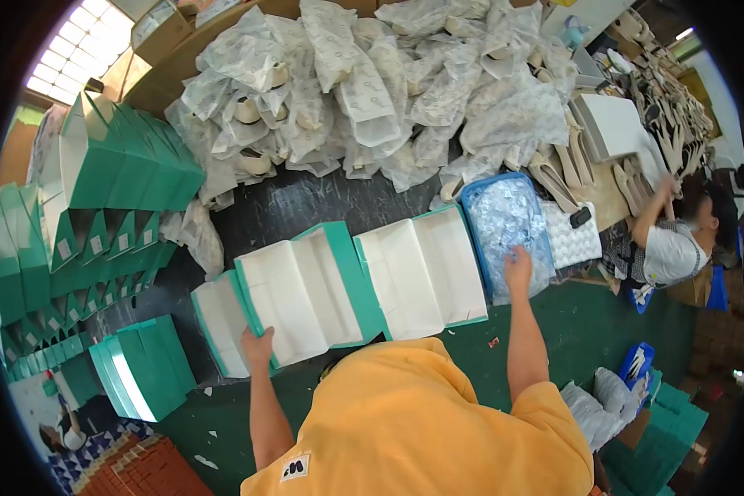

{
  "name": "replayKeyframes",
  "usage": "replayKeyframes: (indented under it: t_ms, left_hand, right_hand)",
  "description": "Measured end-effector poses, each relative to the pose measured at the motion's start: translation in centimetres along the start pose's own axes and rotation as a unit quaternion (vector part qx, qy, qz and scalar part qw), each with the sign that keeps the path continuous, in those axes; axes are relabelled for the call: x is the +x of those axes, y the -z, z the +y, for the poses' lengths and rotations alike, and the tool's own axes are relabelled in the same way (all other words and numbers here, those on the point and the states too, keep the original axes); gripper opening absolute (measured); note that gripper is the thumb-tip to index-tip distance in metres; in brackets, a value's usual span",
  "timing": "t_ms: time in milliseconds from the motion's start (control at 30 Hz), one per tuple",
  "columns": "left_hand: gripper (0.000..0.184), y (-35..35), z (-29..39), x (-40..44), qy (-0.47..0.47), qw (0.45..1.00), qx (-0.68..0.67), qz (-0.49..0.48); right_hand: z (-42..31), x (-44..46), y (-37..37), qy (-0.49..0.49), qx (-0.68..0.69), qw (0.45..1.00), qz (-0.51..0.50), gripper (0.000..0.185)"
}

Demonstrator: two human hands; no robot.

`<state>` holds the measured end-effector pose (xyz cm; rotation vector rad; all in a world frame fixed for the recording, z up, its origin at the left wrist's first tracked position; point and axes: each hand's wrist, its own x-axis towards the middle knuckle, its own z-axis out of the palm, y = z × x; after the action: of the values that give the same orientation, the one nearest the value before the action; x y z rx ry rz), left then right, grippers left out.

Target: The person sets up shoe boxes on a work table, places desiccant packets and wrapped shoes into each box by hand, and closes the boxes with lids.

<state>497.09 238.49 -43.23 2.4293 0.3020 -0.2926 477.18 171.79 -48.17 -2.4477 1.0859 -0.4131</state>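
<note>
Open green shoe boxes with white insides lie in a row on the dark table before me; the middle shoe box (293,281) overlaps the left one (221,318). My left hand (258,345) is closed on the near edge where these two meet, thumb on the rim. To the right is another open box (422,269). Beside it stands a blue plastic basket (477,240) filled with small clear packets (508,211). My right hand (518,266) reaches into its near part, fingers bent together on the packets; its fingertips are partly hidden.
A heap of shoes in printed tissue bags (364,91) covers the table's back. Green boxes (132,157) are stacked at left. Unwrapped shoes (554,182) lie near a white dimpled tray (574,236). A co-worker (678,240) is at right; another person (62,434) appears lower left.
</note>
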Motion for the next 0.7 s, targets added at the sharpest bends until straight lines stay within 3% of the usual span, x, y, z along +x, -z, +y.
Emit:
replayKeyframes:
  t_ms: [100,200,300,367,400,433,467,500,533,567,600,667,700]
  left_hand:
    - [0.037,3.8,-0.6,0.4,0.008,0.999,0.033,-0.018]
    - [0.036,3.4,0.3,0.7,-0.043,0.999,-0.007,-0.029]
    - [0.043,0.8,1.3,0.6,-0.039,0.993,-0.065,-0.086]
    - [0.057,0.1,4.0,-0.4,-0.034,0.989,-0.103,-0.105]
    - [0.064,0.4,5.6,-0.9,-0.053,0.997,0.015,-0.060]
    - [0.064,0.4,6.8,-1.2,-0.057,0.997,0.009,-0.059]
    - [0.062,0.4,7.8,-1.5,-0.175,0.981,0.042,0.068]
    - [0.060,0.2,9.0,-1.9,-0.285,0.935,0.075,0.195]
    - [0.060,-0.3,11.3,-2.8,-0.265,0.959,-0.060,0.078]
    - [0.061,-1.3,14.3,-4.4,-0.235,0.952,-0.193,-0.040]
    - [0.066,-2.6,17.6,-6.6,-0.151,0.894,-0.392,-0.158]
    - [0.060,-4.2,23.4,-10.2,0.000,0.787,-0.530,-0.317]
    - [0.055,-5.0,24.6,-10.9,0.071,0.720,-0.578,-0.377]
  right_hand:
    - [-2.2,0.1,3.1,-0.021,-0.012,0.999,0.040,0.019]
    - [-3.5,0.2,3.1,-0.044,-0.039,0.998,0.015,0.022]
    - [-3.9,1.3,3.0,-0.059,-0.044,0.997,0.030,0.027]
    - [-1.8,1.9,2.9,-0.053,-0.037,0.997,0.049,0.031]
    - [0.3,2.8,2.6,-0.054,0.023,0.995,0.077,0.029]
    - [1.2,3.2,2.6,-0.054,0.084,0.990,0.104,0.027]
    - [-0.9,2.7,4.2,-0.050,0.083,0.989,0.108,0.027]
    - [-3.2,2.2,5.8,-0.121,0.277,0.953,0.033,0.025]
    - [-7.1,1.5,7.5,-0.184,0.459,0.868,-0.048,0.023]
    - [-13.0,-0.4,8.2,-0.167,0.467,0.866,-0.072,0.022]
    - [-19.7,-3.3,8.5,-0.151,0.474,0.862,-0.097,0.020]
    - [-28.8,-9.0,7.2,-0.130,0.446,0.853,-0.238,0.016]
    - [-32.2,-11.8,4.8,0.028,0.397,0.899,-0.184,0.016]
